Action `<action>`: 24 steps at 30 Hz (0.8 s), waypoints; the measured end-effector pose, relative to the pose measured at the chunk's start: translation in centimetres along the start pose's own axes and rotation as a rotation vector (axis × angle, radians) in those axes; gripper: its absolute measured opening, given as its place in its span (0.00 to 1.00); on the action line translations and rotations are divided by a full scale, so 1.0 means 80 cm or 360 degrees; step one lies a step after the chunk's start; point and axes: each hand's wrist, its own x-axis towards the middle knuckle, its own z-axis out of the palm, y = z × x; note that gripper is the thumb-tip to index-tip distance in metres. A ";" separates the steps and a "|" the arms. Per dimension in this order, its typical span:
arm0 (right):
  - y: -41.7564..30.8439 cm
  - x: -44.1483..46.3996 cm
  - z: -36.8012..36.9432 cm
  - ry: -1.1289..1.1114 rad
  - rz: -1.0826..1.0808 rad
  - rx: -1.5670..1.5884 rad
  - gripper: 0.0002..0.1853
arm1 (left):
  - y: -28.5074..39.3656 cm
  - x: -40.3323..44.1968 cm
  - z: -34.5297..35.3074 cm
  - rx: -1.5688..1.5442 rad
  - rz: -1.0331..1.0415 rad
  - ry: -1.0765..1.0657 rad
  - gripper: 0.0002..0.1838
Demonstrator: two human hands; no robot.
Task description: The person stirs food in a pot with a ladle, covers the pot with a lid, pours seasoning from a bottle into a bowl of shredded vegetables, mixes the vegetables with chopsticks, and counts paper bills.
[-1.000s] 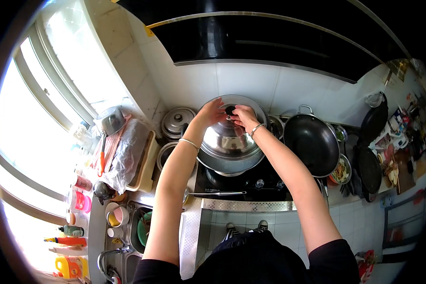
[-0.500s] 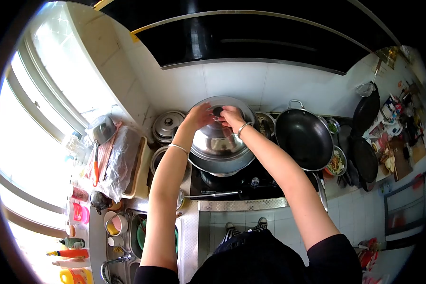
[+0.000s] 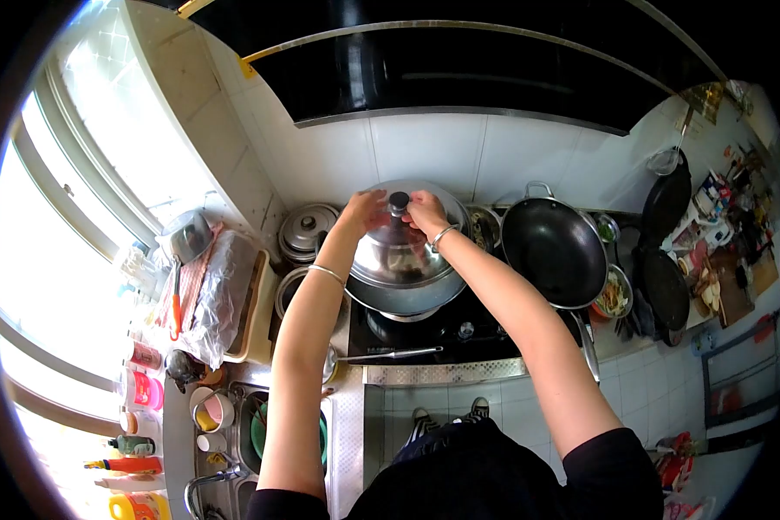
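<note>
Left grip (image 3: pixel 366 211), right grip (image 3: pixel 425 213), black knob (image 3: pixel 399 200) between, lid (image 3: pixel 397 264) beneath

A black short-sleeved top (image 3: pixel 459 472) at bottom centre; silvery left-wrist bangle (image 3: pixel 328 273) and right-wrist bangle (image 3: pixel 442 237) mid-frame; black-and-white shoes (image 3: pixel 480 406), lower centre.

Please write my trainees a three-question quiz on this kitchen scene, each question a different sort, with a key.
1. True or false: the black knob is between the left hand and the right hand.
2. Choose one: what stands to the picture's right of the domed lid? A) sink B) black wok C) window
3. Count: how many silver bangles are worn?

Key: 1. true; 2. B; 3. two
</note>
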 end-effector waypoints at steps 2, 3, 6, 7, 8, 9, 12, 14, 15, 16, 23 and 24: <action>0.006 -0.005 -0.004 0.0088 -0.0049 0.0057 0.22 | -0.002 -0.018 0.006 0.0022 0.0058 0.0054 0.24; 0.006 -0.009 -0.008 0.0047 -0.0059 0.0037 0.22 | -0.002 -0.029 0.009 0.0059 0.0155 0.0038 0.22; 0.008 -0.013 -0.010 -0.0006 -0.0017 0.0014 0.22 | -0.009 -0.039 0.015 0.0160 0.0227 0.0010 0.18; 0.009 -0.011 -0.010 -0.0019 0.0028 0.0007 0.23 | -0.011 -0.039 0.016 0.0221 0.0211 -0.0002 0.17; 0.009 -0.007 -0.009 -0.0023 0.0023 0.0009 0.23 | -0.010 -0.037 0.017 0.0222 0.0216 0.0003 0.17; 0.009 -0.005 -0.008 0.0077 -0.0041 -0.0074 0.21 | -0.010 -0.032 0.018 0.0255 0.0239 0.0031 0.16; 0.010 0.001 -0.014 0.0018 -0.0080 -0.0476 0.16 | -0.029 -0.020 0.018 0.0290 0.0154 0.0038 0.13; 0.008 0.033 -0.011 -0.0365 0.0040 -0.0924 0.10 | -0.025 0.010 0.015 0.0300 -0.0019 -0.0025 0.11; -0.006 0.017 -0.007 -0.0214 -0.0082 -0.1070 0.12 | -0.015 0.021 0.020 0.0299 -0.0118 -0.0061 0.09; -0.016 0.012 -0.004 -0.0167 -0.0163 -0.1291 0.12 | -0.009 0.019 0.028 0.0404 -0.0049 -0.0067 0.08; -0.035 -0.010 0.002 -0.0335 -0.0169 -0.1615 0.11 | 0.005 0.027 0.042 0.1885 0.0603 0.0648 0.21; -0.034 -0.009 0.004 -0.0251 -0.0220 -0.1645 0.10 | 0.003 0.032 0.040 0.1952 0.0639 0.0665 0.23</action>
